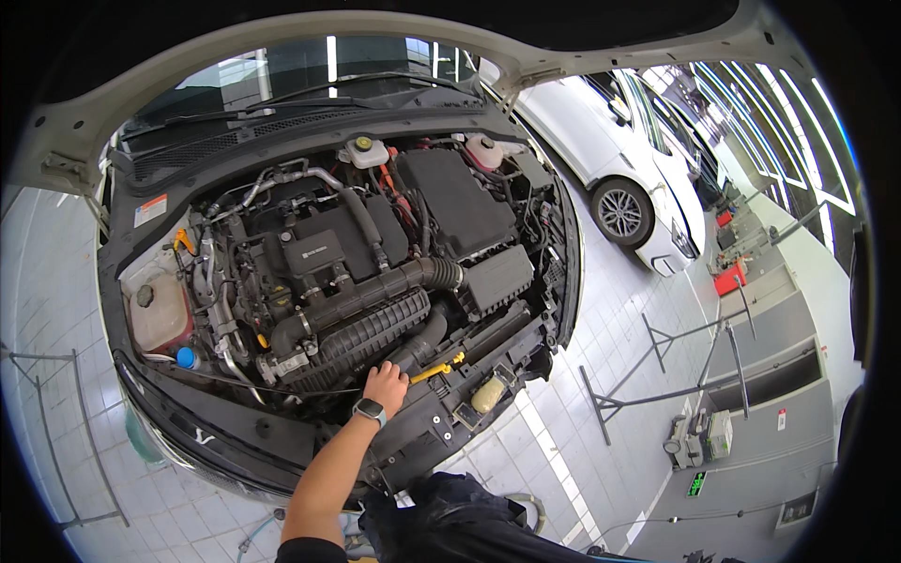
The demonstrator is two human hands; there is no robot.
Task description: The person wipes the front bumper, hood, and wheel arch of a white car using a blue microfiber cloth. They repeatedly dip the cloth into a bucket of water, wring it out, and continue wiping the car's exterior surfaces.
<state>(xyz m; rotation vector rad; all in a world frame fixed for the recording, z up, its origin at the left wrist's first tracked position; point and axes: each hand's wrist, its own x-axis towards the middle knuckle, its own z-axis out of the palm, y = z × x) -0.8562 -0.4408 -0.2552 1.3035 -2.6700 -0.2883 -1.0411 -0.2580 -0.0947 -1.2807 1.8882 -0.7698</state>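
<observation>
My left hand (386, 386), with a smartwatch (370, 410) on its wrist, reaches over the front of a car's open engine bay. Its fingers are curled around a thin hood prop rod (310, 391). The rod's yellow grip (429, 374) sticks out to the right of my knuckles, lying along the front panel (401, 440). Just behind the hand are a ribbed black intake housing (373, 327) and a black air duct (422, 338). A pale yellow rounded object (488, 397) sits on the front panel to the right. My right hand is out of view.
The raised hood (521, 60) arches overhead. A coolant tank (158, 317) and a blue washer cap (186, 357) are at left; the air filter box (496, 278) is at right. A white car (633, 176) and metal stands (662, 387) are on the right. A hose (528, 507) lies below.
</observation>
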